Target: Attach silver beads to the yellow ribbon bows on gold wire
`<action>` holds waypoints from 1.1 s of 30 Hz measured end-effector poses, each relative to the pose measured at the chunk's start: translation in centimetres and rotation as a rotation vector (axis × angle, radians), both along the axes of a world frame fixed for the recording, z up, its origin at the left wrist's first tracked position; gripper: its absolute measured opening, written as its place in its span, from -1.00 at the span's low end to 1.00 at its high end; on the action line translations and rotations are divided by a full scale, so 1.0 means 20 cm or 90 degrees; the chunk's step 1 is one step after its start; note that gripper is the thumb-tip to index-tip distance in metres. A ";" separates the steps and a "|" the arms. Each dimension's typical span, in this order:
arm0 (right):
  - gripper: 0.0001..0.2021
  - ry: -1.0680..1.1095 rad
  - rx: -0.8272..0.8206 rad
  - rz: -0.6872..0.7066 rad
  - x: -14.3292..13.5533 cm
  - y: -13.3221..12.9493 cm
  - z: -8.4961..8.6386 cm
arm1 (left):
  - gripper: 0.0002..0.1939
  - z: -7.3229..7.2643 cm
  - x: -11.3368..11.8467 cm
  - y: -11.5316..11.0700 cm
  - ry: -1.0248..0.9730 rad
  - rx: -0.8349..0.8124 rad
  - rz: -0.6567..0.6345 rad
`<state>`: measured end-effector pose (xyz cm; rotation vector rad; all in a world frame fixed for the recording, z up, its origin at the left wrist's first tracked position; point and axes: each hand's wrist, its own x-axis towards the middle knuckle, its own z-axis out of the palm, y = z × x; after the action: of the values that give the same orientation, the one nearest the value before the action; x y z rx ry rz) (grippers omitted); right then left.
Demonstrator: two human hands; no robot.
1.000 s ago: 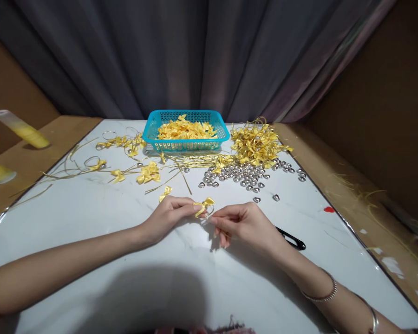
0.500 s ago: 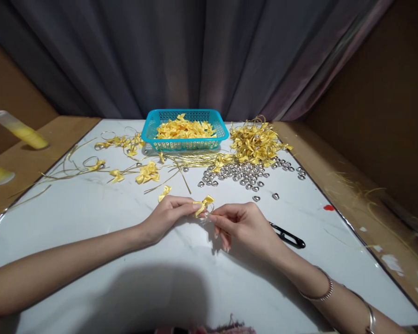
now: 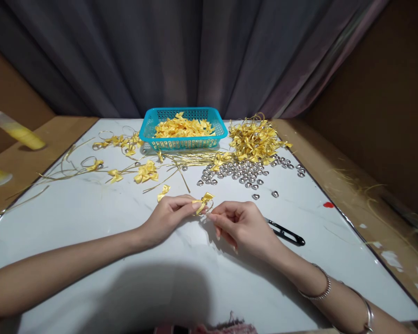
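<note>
Between thumb and fingers my left hand pinches a yellow ribbon bow above the white table. A thin gold cord loops out from the bow. Thumb and forefinger of my right hand are pressed together at the lower end of that cord, just right of the bow; the other fingers curl beneath. A loose yellow bow lies behind my left hand. Partly hidden by my right hand, a black-handled tool rests on the table; its front end is covered.
Behind my hands stands a blue basket of yellow bows. To its right are a heap of corded bows and many silver heart-shaped beads. Gold cords lie in front of the basket, and more bows on the left.
Both hands keep their grip on the bow and cord. The lower fingers of my right hand have shifted slightly, and the whole view has moved a little.
</note>
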<state>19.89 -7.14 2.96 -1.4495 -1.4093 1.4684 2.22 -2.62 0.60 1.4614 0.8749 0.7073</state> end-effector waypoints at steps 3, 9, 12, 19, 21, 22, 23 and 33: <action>-0.82 0.004 -0.003 -0.001 0.00 0.00 0.00 | -0.77 0.00 0.00 0.00 0.001 0.002 -0.002; -0.80 0.005 -0.021 -0.007 0.00 0.00 0.01 | -0.77 0.00 0.00 0.00 0.013 0.022 -0.006; -0.80 0.007 -0.022 -0.009 0.00 0.00 0.01 | -0.76 0.00 0.00 0.00 0.018 0.027 -0.005; -0.80 0.004 -0.019 -0.004 0.01 0.00 0.00 | -0.75 -0.01 0.00 0.00 0.022 0.032 -0.002; -0.80 0.002 -0.012 -0.005 0.01 0.00 -0.01 | -0.75 -0.01 0.00 0.00 0.019 0.025 0.001; -0.80 0.001 -0.007 -0.005 0.01 0.00 -0.01 | -0.75 -0.01 0.00 0.00 0.015 0.021 0.001; -0.79 0.000 -0.002 -0.006 0.01 0.00 -0.01 | -0.76 -0.01 0.00 0.00 0.012 0.018 0.002; -0.84 -0.007 0.002 -0.001 0.01 0.00 0.00 | -0.76 0.01 0.00 0.00 0.005 0.005 -0.004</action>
<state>20.06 -7.14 2.93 -1.4581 -1.4163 1.4582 2.26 -2.61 0.71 1.4733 0.8738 0.7020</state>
